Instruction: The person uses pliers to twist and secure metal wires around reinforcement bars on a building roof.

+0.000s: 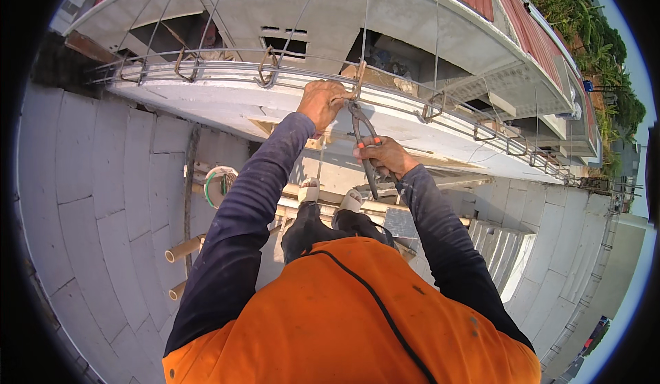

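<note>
My right hand (385, 156) is closed round the handles of steel pincers (359, 119), which have orange patches on the grips. The pincers' jaws point up to the lower end of a rusty steel stirrup (359, 78). My left hand (323, 104) is closed at that same stirrup, its fingertips pressed on the lower end beside the jaws. The stirrup sits at long horizontal reinforcing bars (309, 76) along the top of a pale block wall (227, 95). Any tie wire at the jaws is too small to make out.
Several more stirrups, such as one bent stirrup (267, 66), stand along the bars, with thin upright rods among them. Below me, my sandalled feet stand by bamboo poles (184, 248). A bucket (218, 184) with a green rim is at the left. Stacked blocks (491, 253) lie right.
</note>
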The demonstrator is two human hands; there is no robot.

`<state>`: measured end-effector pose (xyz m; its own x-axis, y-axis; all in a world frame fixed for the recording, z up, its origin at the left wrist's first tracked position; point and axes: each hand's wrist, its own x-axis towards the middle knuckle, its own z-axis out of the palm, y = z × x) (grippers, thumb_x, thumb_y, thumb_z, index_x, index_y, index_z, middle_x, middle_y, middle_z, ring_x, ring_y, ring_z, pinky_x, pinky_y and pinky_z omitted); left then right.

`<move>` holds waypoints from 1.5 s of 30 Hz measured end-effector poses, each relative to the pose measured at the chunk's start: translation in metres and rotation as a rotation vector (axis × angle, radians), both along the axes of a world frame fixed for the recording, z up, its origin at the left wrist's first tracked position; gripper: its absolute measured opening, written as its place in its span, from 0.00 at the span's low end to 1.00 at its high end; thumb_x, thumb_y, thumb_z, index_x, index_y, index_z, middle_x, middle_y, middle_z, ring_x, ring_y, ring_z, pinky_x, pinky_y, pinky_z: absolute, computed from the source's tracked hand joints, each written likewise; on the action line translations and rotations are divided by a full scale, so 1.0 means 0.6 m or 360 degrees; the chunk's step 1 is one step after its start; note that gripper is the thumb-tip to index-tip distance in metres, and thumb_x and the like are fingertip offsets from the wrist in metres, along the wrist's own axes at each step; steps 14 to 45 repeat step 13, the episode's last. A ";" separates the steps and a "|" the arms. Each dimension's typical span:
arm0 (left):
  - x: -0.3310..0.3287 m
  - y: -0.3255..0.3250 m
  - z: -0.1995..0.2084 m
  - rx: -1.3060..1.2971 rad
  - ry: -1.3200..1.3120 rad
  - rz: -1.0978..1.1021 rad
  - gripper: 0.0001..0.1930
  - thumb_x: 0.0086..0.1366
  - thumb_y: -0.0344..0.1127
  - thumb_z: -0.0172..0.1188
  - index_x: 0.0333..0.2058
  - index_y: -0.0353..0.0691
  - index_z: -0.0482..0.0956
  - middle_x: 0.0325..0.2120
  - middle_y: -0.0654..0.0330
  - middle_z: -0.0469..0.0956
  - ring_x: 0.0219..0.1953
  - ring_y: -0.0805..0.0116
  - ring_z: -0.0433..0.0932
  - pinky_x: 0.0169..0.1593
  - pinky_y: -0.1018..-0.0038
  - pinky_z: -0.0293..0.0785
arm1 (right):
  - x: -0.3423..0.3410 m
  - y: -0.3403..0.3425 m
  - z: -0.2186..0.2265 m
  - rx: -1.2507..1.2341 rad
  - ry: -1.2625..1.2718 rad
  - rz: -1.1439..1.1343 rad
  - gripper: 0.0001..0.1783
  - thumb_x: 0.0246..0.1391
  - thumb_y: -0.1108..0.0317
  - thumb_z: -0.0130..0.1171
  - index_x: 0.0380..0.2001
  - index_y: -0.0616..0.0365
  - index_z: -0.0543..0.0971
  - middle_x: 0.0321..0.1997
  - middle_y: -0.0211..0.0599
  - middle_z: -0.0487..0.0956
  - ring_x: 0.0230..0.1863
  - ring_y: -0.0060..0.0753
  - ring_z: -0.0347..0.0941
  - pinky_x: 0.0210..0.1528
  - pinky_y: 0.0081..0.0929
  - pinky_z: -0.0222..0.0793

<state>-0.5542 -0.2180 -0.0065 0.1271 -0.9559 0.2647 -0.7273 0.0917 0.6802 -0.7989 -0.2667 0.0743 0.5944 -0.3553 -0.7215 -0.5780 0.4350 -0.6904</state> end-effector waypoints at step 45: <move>-0.003 0.000 0.012 0.0105 -0.0045 -0.0007 0.15 0.69 0.39 0.65 0.53 0.53 0.88 0.53 0.57 0.83 0.60 0.55 0.74 0.69 0.56 0.57 | -0.018 -0.011 -0.007 -0.0110 0.0031 0.0011 0.36 0.65 0.60 0.62 0.72 0.60 0.65 0.41 0.41 0.89 0.27 0.29 0.86 0.13 0.19 0.63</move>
